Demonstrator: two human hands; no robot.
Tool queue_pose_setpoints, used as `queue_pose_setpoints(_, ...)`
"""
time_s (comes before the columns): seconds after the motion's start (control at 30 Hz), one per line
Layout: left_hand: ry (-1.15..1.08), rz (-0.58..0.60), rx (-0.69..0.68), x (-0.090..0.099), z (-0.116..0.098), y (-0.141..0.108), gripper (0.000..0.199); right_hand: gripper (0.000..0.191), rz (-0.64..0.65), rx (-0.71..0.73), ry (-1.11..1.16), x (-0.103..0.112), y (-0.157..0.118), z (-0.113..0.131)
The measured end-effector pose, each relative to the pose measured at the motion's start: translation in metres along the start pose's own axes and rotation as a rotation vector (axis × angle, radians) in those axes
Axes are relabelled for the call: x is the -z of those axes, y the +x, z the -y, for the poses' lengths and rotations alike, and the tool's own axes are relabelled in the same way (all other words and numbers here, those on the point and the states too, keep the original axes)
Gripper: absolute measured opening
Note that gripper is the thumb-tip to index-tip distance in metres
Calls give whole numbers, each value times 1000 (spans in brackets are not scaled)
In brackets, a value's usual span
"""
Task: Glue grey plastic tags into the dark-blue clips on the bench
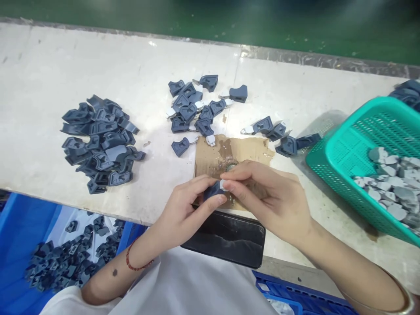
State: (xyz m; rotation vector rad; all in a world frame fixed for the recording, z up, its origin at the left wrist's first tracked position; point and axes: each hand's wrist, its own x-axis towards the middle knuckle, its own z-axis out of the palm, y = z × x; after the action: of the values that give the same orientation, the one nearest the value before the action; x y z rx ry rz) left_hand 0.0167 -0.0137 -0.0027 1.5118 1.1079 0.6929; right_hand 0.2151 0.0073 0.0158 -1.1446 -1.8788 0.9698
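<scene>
Between thumb and fingers, my left hand (187, 208) grips a dark blue-grey plastic part (212, 190). My right hand (269, 197) pinches a small light grey piece (222, 184) against the end of that part; whether the two are joined is hidden by my fingertips. Both hands are over a stained piece of cardboard (256, 151). Behind them lies a loose cluster of dark parts with light grey pieces on them (188, 111). A few more such parts (262, 125) lie to the right.
At left is a heap of dark parts (101, 127). A green basket (331, 153) of light grey pieces (397, 192) stands at right. A black phone (229, 238) lies at the table's front edge. Below left, a blue bin (19, 227) holds many dark parts.
</scene>
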Motion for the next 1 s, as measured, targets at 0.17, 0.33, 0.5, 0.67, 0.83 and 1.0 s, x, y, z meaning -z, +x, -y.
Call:
queue_pose_setpoints(0.17, -167, -6, 82, 0, -3, 0, 35, 41, 39, 321, -214, -1, 0, -5)
queue_pose_setpoints(0.33, -121, 54, -1, 3, -5, -1, 38, 50, 47, 392, -380, -10, -2, -10)
queue_pose_setpoints(0.5, -119, 147, -70, 6, -5, -1, 41, 42, -2, 441, -365, -12, -3, -10)
queue_pose_setpoints(0.67, -108, 159, -130, 6, -2, 0, 48, 50, -16, 439, -319, -11, -4, -8)
queue_pose_setpoints(0.83, -78, 154, -180, 5, -4, 1, 50, 45, -40, 512, -379, -8, -3, -8)
queue_pose_setpoints(1.0, -174, 101, -83, 4, -6, -2, 38, 41, -96, 409, -493, 12, 2, -8)
